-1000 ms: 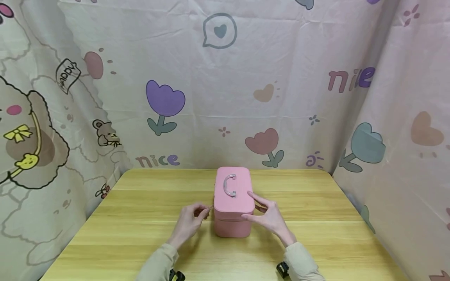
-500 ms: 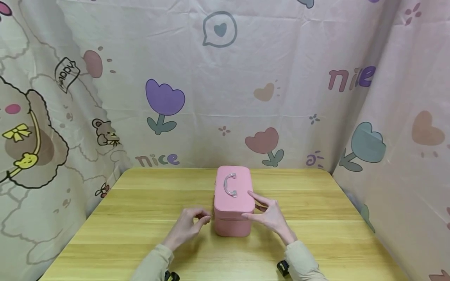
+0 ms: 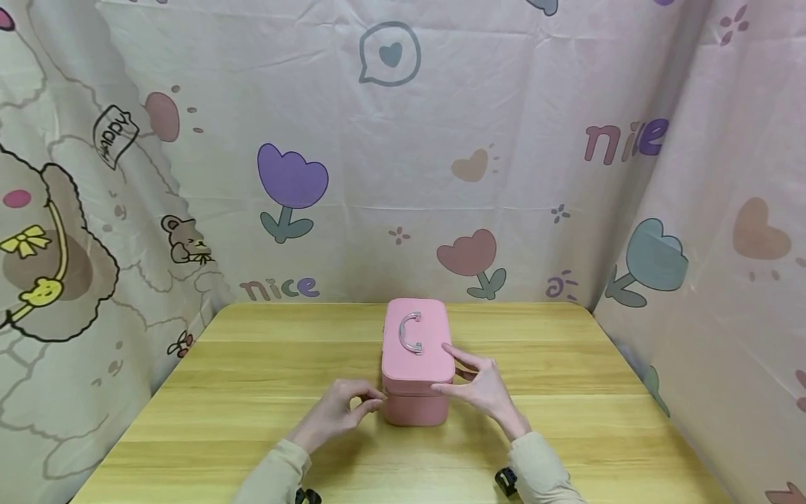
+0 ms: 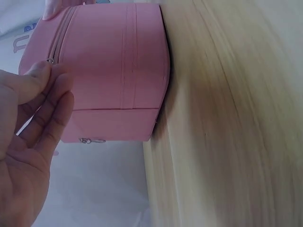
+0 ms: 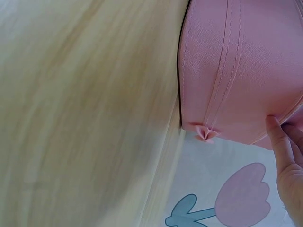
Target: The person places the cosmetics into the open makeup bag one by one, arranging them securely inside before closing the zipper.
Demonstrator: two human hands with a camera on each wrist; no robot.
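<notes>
A pink cosmetic case (image 3: 418, 406) stands upright on the wooden table, its lid down. The silver handle (image 3: 406, 334) on top leans left. At the near left corner, my left hand (image 3: 340, 413) pinches the zipper pull (image 4: 50, 60) between thumb and forefinger; the fingertips partly hide it. My right hand (image 3: 485, 392) holds the near right corner of the lid, with the thumb on the front face and a finger on the top's right edge. In the right wrist view a small pink bow (image 5: 206, 134) sticks out from the case's side.
The light wooden table (image 3: 271, 350) carries the case near its middle. Behind and on both sides hangs a printed curtain (image 3: 378, 154) with tulips and cartoon animals. A silver ring clasp (image 4: 92, 140) hangs on the case's left side.
My left hand has slid toward me along the case's left side to its near corner, with the zipper pull. The right hand has kept its place on the case.
</notes>
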